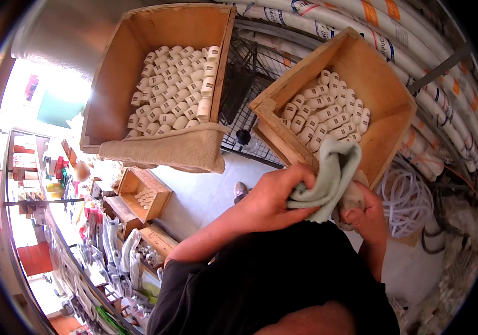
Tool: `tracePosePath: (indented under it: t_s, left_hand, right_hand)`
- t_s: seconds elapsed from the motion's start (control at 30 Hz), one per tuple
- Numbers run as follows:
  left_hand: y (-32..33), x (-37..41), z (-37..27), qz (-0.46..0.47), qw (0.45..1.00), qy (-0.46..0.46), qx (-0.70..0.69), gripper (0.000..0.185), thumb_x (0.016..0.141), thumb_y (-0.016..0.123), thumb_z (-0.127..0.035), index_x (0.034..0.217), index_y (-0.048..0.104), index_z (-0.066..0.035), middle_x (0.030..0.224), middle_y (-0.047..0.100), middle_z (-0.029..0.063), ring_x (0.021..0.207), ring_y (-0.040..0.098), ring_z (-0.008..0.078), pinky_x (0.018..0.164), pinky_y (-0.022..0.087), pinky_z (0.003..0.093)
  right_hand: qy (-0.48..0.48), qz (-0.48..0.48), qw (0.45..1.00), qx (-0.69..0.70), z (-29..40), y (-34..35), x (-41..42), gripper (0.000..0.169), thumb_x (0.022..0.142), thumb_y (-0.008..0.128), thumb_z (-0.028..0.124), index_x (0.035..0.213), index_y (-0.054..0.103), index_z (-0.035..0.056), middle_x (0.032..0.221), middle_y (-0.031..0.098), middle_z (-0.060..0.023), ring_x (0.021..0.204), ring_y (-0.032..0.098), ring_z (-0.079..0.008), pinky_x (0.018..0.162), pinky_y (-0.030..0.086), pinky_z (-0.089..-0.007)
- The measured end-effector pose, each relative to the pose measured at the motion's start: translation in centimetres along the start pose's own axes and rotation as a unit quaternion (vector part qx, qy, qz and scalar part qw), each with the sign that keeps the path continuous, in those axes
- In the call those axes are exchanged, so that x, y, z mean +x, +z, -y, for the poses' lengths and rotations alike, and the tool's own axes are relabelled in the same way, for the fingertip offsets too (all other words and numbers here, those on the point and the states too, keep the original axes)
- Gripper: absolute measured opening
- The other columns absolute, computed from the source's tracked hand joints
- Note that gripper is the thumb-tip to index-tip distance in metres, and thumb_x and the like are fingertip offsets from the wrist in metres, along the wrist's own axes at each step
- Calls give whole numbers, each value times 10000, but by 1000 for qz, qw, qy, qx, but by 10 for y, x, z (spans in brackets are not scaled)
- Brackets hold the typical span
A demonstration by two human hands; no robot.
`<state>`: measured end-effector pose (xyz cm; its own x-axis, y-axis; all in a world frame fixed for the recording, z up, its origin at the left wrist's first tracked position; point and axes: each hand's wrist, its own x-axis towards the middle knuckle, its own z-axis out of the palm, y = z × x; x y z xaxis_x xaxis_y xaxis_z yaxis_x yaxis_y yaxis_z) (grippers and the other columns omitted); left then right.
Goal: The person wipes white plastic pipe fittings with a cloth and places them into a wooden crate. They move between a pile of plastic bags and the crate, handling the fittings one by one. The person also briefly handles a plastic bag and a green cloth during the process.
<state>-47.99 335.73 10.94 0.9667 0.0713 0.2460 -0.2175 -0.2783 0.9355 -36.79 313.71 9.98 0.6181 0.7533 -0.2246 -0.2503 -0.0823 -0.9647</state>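
Note:
A folded pale green cloth (331,180) is gripped by my left hand (276,197), close to the near edge of the right wooden box (389,83). My right hand (362,209) is closed around a whitish object (352,197), partly hidden by the fingers and the cloth; what it is I cannot tell. White plastic pipe caps or fittings (331,111) bearing printed labels lie in the right box. The left wooden box (117,75) holds packed rows of similar white fittings (172,92), and a tan towel (163,146) hangs over its near edge.
Wrapped white PVC pipes (389,37) lie along the upper right. Between the boxes is a black wire basket (243,96). Coiled clear tubing (406,201) hangs at the right. Smaller wooden boxes (159,197) and packaged goods (117,247) stand at the left above a pale floor (197,184).

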Motion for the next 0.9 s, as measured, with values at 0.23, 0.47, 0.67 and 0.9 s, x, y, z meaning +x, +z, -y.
tracePosePath:
  t_s: [0.23, 0.47, 0.67, 0.9]
  left_hand:
    - [2, 6, 1, 51, 998, 39, -11, 344, 765, 739, -74, 993, 482, -69, 1020, 544, 130, 891, 578, 312, 747, 469, 352]
    - [-17, -7, 8, 14, 984, -94, -150, 252, 835, 688, -58, 1005, 503, -76, 958, 510, -15, 875, 477, 69, 753, 402, 219]
    - [-41, -14, 18, -63, 959, -96, -260, 211, 822, 623, -48, 1010, 528, -50, 974, 528, 16, 935, 485, 102, 842, 379, 238]
    - [-66, -12, 6, -19, 988, -40, -149, 177, 752, 586, 39, 915, 575, -29, 962, 529, 71, 931, 509, 167, 839, 387, 276]
  right_hand:
    - [-16, -57, 997, -39, 2, 19, 14, 279, 834, 682, 96, 1081, 611, -13, 945, 648, -25, 857, 585, -90, 780, 472, -253]
    - [-42, -100, 994, -7, -1, 5, 6, 181, 829, 683, 71, 980, 606, 7, 880, 621, -4, 790, 550, -58, 728, 458, -228]
    - [-76, -132, 988, -24, -9, -21, -9, 391, 799, 722, 102, 1137, 567, -21, 982, 623, -28, 884, 570, -97, 800, 462, -261]
    - [-48, -135, 986, -88, -5, -31, -28, 437, 768, 743, 107, 1140, 551, -21, 969, 620, -26, 879, 569, -90, 805, 460, -255]
